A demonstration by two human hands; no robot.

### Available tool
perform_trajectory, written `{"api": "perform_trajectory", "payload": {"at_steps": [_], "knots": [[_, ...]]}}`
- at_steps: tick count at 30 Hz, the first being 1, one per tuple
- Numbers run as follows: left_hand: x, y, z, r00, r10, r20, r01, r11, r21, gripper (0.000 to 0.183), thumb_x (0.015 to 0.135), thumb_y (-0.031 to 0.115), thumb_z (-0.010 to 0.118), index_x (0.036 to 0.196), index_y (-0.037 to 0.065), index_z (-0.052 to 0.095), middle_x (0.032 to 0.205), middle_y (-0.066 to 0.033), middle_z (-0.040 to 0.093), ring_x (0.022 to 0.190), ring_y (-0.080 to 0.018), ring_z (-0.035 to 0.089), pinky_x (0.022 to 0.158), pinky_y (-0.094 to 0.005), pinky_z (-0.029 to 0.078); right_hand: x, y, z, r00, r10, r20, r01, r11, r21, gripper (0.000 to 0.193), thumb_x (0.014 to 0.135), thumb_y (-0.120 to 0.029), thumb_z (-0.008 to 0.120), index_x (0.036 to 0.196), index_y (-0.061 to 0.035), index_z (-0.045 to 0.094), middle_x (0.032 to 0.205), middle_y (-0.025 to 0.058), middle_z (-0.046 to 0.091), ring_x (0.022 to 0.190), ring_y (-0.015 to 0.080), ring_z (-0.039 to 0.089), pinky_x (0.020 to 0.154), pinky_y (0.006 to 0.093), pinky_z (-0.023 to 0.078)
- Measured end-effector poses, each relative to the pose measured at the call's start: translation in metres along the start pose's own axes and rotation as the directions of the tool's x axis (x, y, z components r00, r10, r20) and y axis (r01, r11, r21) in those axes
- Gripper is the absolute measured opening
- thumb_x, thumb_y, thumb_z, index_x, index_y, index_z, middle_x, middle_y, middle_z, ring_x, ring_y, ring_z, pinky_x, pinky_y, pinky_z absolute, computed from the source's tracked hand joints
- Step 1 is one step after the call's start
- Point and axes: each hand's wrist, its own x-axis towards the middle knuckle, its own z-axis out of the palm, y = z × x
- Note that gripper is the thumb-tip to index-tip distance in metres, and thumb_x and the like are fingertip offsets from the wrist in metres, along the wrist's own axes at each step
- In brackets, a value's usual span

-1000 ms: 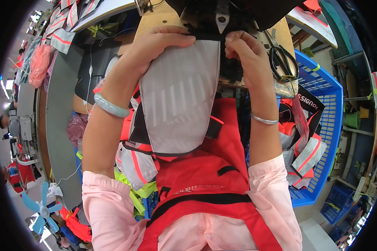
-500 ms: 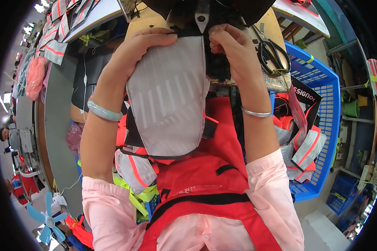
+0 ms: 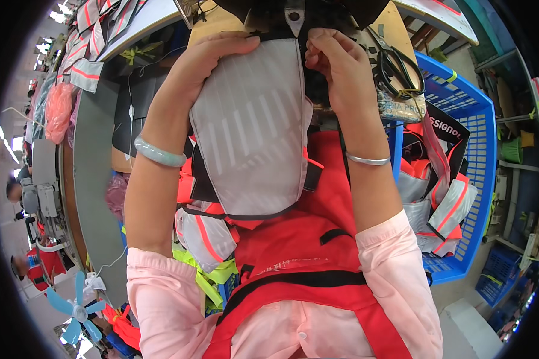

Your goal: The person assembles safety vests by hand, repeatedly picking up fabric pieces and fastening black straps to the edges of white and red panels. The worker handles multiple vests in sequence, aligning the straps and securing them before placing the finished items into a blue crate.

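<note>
A grey fabric panel (image 3: 251, 119) with black-bound edges and faint pale stripes lies in front of me, its narrower end toward me. My left hand (image 3: 212, 57) grips its far left edge, thumb on top and fingers underneath. The panel's far right corner is right by the metal foot (image 3: 294, 19) of a dark sewing machine. Just right of that corner, my right hand (image 3: 338, 63) has thumb and forefinger pinched together, the other fingers curled. What they hold, if anything, is lost against the dark background.
Black-handled scissors (image 3: 398, 69) lie on the wooden table to the right. Beside it stands a blue plastic basket (image 3: 482, 179) of grey, red and black pieces. More striped pieces (image 3: 203, 239) and a red apron (image 3: 299, 251) are below the panel. A light blue fan (image 3: 78, 311) is at lower left.
The whole view has shifted slightly. The panel's far edge is a little nearer the machine's foot. Both hands keep nearly the same pose, with the right fingers slightly less tightly curled.
</note>
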Motion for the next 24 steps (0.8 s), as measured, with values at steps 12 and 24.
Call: {"api": "perform_trajectory", "payload": {"at_steps": [12,24], "knots": [[-0.047,-0.012,0.000,0.985,0.095,0.145,-0.120,0.977,0.176,0.030,0.084,0.017,0.070,0.107,-0.001,0.064,0.090,-0.0011,0.065,0.079,-0.0063,0.060,0.072,-0.0220,0.048,-0.073,0.000,-0.010,0.927,-0.011,0.375,0.200,0.861,-0.468,0.030,0.083,-0.017,0.069,0.107,0.0006,0.064,0.100,0.0068,0.064,0.091,0.0128,0.058,0.081,0.0273,0.047],[-0.107,-0.063,0.010,0.633,0.362,0.685,-0.669,0.700,0.249,0.017,0.086,0.013,0.060,0.096,-0.001,0.065,0.124,-0.0184,0.059,0.132,-0.0391,0.038,0.107,-0.0503,0.027,-0.166,0.010,-0.084,0.851,0.349,0.392,-0.379,0.925,-0.001,0.031,0.091,-0.014,0.059,0.117,0.0026,0.058,0.112,0.0040,0.061,0.103,0.0118,0.055,0.091,0.0285,0.043]]}}
